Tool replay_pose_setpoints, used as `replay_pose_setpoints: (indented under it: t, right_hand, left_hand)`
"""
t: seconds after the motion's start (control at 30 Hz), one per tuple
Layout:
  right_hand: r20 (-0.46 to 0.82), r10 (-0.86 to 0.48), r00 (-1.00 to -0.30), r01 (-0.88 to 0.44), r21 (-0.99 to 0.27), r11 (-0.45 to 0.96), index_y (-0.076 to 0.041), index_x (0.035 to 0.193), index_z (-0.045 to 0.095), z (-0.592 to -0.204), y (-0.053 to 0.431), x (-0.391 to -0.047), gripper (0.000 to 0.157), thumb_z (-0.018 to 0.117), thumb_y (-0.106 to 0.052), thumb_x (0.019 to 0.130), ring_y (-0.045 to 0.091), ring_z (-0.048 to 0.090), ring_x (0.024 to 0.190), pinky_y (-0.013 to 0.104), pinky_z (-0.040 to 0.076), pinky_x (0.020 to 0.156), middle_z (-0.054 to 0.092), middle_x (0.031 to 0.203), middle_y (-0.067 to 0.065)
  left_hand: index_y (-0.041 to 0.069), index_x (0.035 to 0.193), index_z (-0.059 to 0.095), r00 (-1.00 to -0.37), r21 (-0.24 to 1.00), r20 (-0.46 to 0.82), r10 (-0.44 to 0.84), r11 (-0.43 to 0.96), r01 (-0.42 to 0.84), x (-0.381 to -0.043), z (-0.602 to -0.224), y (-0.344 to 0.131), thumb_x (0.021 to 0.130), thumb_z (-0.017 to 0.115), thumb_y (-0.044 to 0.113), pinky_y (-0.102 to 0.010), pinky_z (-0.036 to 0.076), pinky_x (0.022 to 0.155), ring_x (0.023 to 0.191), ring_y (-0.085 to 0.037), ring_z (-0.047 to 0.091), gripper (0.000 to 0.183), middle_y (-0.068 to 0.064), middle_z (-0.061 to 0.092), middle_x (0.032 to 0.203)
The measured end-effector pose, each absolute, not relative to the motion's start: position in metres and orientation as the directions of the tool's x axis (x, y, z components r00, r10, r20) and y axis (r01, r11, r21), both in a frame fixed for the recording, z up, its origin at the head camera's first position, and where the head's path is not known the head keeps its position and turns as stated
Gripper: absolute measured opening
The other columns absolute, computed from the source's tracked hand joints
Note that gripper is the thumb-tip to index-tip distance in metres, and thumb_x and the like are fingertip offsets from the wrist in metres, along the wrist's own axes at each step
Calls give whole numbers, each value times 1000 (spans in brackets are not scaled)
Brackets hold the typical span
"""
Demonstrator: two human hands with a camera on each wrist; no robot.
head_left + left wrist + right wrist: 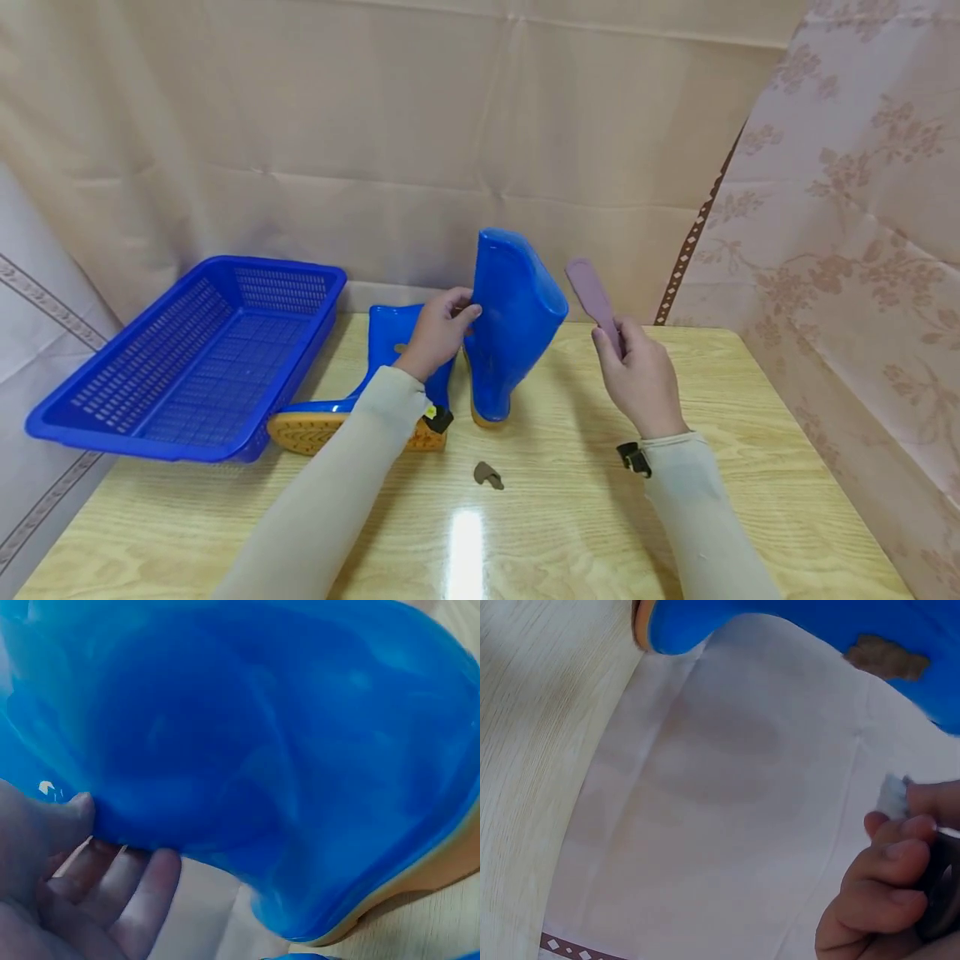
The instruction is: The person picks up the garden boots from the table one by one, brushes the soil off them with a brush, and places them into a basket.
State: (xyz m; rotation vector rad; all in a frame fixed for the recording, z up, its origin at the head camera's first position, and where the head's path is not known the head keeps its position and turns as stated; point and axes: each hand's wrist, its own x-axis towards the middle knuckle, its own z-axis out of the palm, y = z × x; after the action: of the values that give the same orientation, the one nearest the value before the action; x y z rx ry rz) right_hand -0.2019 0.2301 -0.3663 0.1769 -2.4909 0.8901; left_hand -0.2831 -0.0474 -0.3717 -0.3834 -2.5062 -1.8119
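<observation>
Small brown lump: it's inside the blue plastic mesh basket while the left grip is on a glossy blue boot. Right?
Not inside: the small brown lump lies on the pale wooden table, right of the blue basket, as the head view shows. The left grip is on the glossy boot.

The boot [506,325] is gleaming like smooth, glossy rubber or plastic — the basket [210,375] is showing perforated plastic. The tool [591,293] is looking smooth and matt, the wood-grained counter [570,517] is reflecting glare, the curtain [375,142] is creasing like cloth.
</observation>
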Motion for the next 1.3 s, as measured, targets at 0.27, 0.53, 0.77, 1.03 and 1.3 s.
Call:
replay_pose_setpoints:
  t: [0.27,0.53,0.77,1.03,1.3]
  right_hand:
    - [485,-86,-870,-374,-537,756,-10,107,69,-369,227,-200,20,61,-28,106,13,44,49,28,34,45,52,63,-1]
    - [478,-131,-869,-398,-515,759,-7,115,71,-371,226,-202,24,62,-27,105,15,48,52,29,37,47,55,66,1]
    - [472,-145,-869,-396,-491,776,-6,113,71,-376,227,-202,24,62,-27,105,14,46,52,29,36,47,53,65,0]
    - [497,-112,-860,-385,-490,782,-7,110,71,-377,227,-204,22,62,-27,105,11,42,47,28,31,44,51,62,-2]
    - [490,-61,-869,-345,-514,785,-4,113,71,-372,228,-205,30,59,-31,106,12,39,45,28,31,43,50,60,0]
  left_hand:
    - [9,122,53,-972,883,223,77,407,235,-243,-377,-51,102,64,19,-45,51,96,113,-27,59,25,-10,61,121]
    - [17,129,51,-956,868,173,236,423,261,-192,-385,-26,93,79,35,-44,56,97,116,-22,58,49,-1,58,123]
    - [17,121,59,-957,762,238,162,580,288,-185,-381,-7,91,81,38,-42,58,90,105,-18,63,43,2,65,113]
    - [14,119,67,-897,708,377,232,552,441,-195,-383,-11,99,72,24,-32,61,81,95,-12,70,23,2,73,108]
    - [11,114,67,-852,674,437,288,522,522,-215,-357,-25,103,67,18,-36,61,84,95,-13,67,13,0,73,108]
